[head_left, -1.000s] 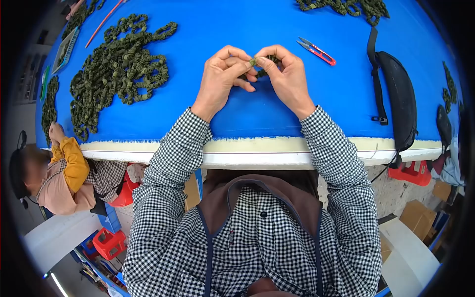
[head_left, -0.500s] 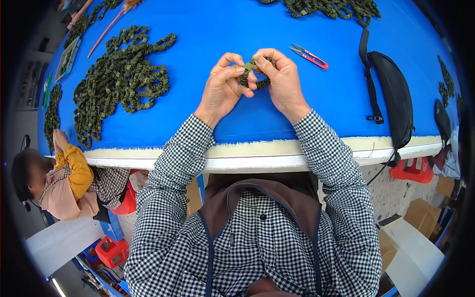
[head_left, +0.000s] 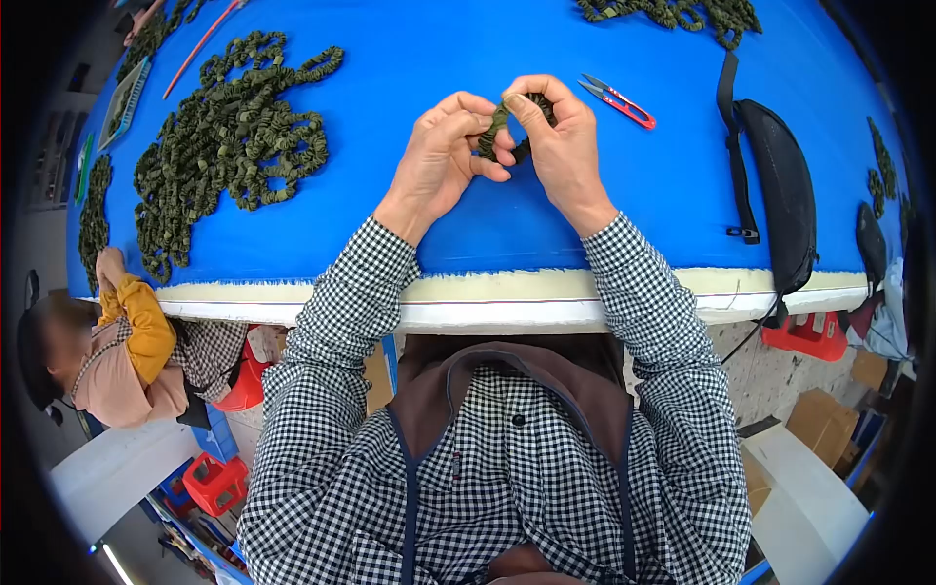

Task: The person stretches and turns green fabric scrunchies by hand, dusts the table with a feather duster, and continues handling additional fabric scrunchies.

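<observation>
Between my two hands, above the blue table cover, is a dark green scrunchie (head_left: pixel 494 134), a gathered fabric ring. My left hand (head_left: pixel 444 151) pinches its left side between thumb and fingers. With thumb and forefinger my right hand (head_left: pixel 558 141) grips the ring's upper right part; the fingers hide some of it. Red-handled thread snips (head_left: pixel 620 103) lie just right of my right hand. To the left a large heap of green scrunchies (head_left: pixel 234 132) is spread on the cover.
The blue-covered table (head_left: pixel 390 39) has a pale front edge. More scrunchies (head_left: pixel 673 12) lie at the back. A black pouch (head_left: pixel 780 190) with a strap rests on the right. On the left sit a basket (head_left: pixel 125 102) and a co-worker (head_left: pixel 122 356). Red stools (head_left: pixel 804 336) stand below.
My hands have turned the scrunchie slightly and my right hand has risen a little. The flat light green strip seen at my left fingertips now looks more gathered. The view has shifted slightly.
</observation>
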